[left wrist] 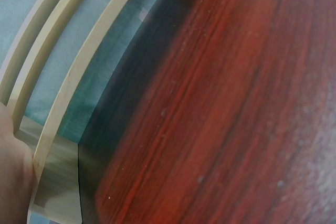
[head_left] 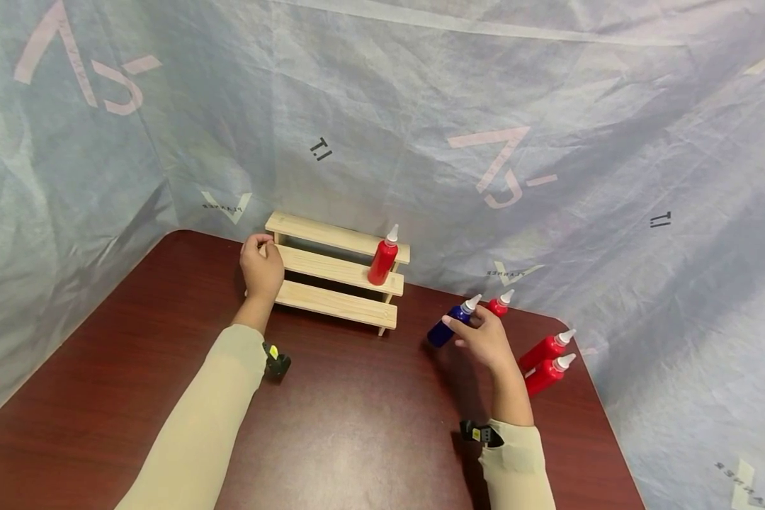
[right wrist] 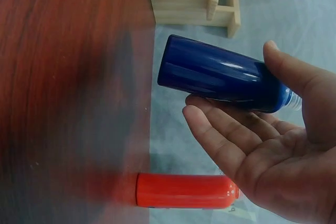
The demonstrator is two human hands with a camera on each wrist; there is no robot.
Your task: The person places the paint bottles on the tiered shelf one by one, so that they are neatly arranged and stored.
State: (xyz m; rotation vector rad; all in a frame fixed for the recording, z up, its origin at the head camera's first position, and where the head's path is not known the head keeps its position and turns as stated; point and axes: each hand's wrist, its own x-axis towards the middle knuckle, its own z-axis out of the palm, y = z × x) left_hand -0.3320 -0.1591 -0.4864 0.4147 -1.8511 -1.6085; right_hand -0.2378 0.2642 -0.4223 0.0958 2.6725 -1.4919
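At the left end of the three-tier wooden rack (head_left: 331, 267), my left hand (head_left: 263, 270) grips its side with bent fingers; only part of that hand (left wrist: 13, 166) shows in the left wrist view. My right hand (head_left: 489, 342) holds a blue bottle (head_left: 445, 331) with a white pointed nozzle, pinched between thumb and fingers near its upper end. The blue bottle (right wrist: 215, 74) is tilted and raised off the table, to the right of the rack. On the middle tier's right end stands a red bottle (head_left: 382, 264) with the same kind of nozzle.
Another red bottle (head_left: 497, 307) stands just behind my right hand, partly hidden by it. Two more red bottles, one farther (head_left: 540, 350) and one nearer (head_left: 544, 375), stand by the right edge of the dark wooden table (head_left: 344, 425). A grey cloth (head_left: 382, 127) hangs behind.
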